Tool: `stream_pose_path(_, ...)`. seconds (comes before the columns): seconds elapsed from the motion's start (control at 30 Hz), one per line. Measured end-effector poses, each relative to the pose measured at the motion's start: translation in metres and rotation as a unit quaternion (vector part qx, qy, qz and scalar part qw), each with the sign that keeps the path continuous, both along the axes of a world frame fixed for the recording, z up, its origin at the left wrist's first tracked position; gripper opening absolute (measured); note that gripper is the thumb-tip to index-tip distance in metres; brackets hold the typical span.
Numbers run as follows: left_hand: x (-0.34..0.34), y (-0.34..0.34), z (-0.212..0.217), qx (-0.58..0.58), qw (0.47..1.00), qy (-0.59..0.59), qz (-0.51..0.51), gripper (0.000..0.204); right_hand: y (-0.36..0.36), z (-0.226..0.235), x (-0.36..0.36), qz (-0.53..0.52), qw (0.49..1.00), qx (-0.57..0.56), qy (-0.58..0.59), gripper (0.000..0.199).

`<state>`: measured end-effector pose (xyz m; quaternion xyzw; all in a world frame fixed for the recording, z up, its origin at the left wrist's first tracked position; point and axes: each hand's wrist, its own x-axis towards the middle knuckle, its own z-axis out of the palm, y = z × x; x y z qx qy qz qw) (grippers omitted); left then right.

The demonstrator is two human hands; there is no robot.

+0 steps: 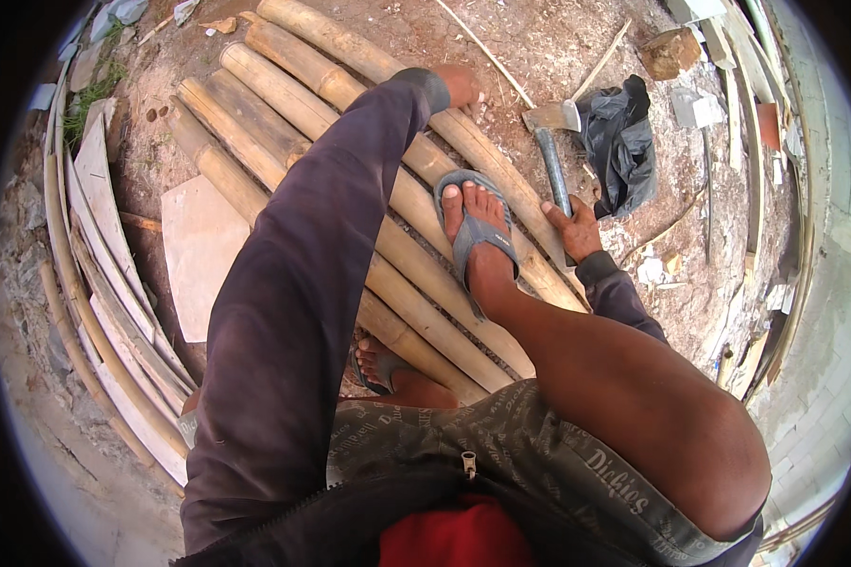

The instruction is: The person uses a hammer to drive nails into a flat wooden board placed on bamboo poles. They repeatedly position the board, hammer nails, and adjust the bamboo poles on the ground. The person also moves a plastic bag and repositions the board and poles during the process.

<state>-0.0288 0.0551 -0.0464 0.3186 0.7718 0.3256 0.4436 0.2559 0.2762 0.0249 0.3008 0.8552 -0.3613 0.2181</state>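
Several yellow-brown bamboo poles [279,109] lie side by side, running diagonally under me. At the far edge of the rightmost pole [487,151], my left hand [458,87] is closed, its fingers curled down against the pole's side. A small pale spot shows by its fingertips; whether it is something held cannot be made out. My right hand [577,229] wraps round the lower part of a hatchet's blue-grey handle [552,165], right of the poles. The hatchet's metal head [551,116] points away from me. My right foot in a grey flip-flop [477,222] presses on the poles.
A crumpled black plastic bag [619,146] lies beside the hatchet head. Left of the poles is a flat pale board [199,255]; long wooden strips [113,236] line the left side. Wood scraps and a brown block [669,54] lie at right, near a pale block wall [837,283].
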Motion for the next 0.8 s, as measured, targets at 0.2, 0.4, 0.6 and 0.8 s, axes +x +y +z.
stream_pose_path(0.2,0.017,-0.044,0.000,0.094,0.927,0.283,0.227,0.034,-0.006,0.007,-0.004,0.082,0.995,0.050,0.040,0.051)
stream_pose_path(0.4,0.049,-0.106,0.022,0.038,0.931,0.281,0.232,0.024,-0.010,0.010,-0.008,0.059,0.998,0.034,-0.010,0.058)
stream_pose_path(0.6,0.068,-0.115,0.022,0.070,0.917,0.300,0.253,0.024,-0.008,-0.001,-0.001,0.074,0.996,0.048,0.017,0.053)
stream_pose_path(0.8,0.062,-0.266,0.028,-0.040,0.767,0.351,0.536,0.022,-0.004,-0.012,0.004,0.067,0.993,0.002,0.092,0.049)
